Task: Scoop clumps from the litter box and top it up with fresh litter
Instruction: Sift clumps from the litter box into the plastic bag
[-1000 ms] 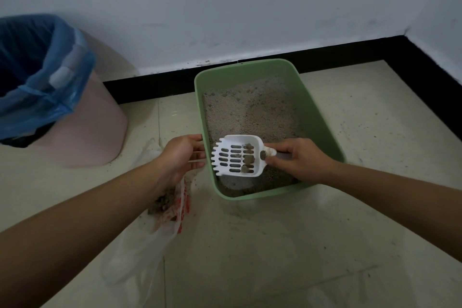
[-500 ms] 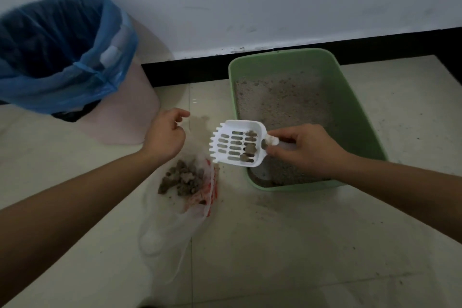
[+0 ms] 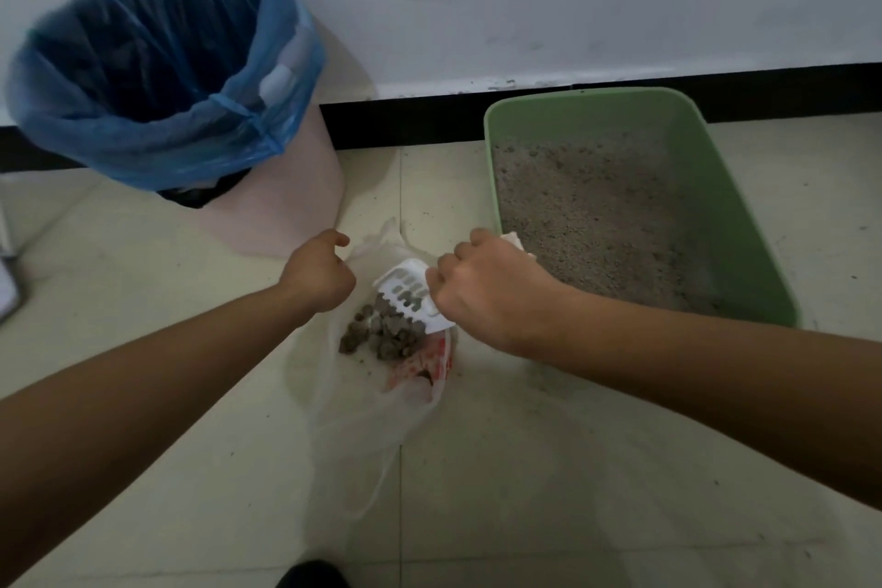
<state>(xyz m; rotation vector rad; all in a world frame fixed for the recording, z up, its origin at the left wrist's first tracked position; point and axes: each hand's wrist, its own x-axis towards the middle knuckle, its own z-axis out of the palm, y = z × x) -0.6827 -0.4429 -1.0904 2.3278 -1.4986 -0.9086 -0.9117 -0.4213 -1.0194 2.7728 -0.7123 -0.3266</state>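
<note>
Head view: the right hand [image 3: 482, 291] is fisted around the handle of the white scoop [image 3: 409, 297], whose slotted blade tips downward, just left of the knuckles. Directly under the blade, grey clumps [image 3: 382, 335] lie heaped inside a clear bag [image 3: 362, 420] spread on the floor [image 3: 549, 492]. The left hand [image 3: 317, 275], fingers curled, pinches the bag's upper edge, just left of the scoop. The green litter box [image 3: 744, 224] sits right of both hands, its near left corner touching the right hand's far side, with grey litter [image 3: 596, 215] inside. A blue-lined bin [image 3: 157, 76] stands beyond the left hand
</note>
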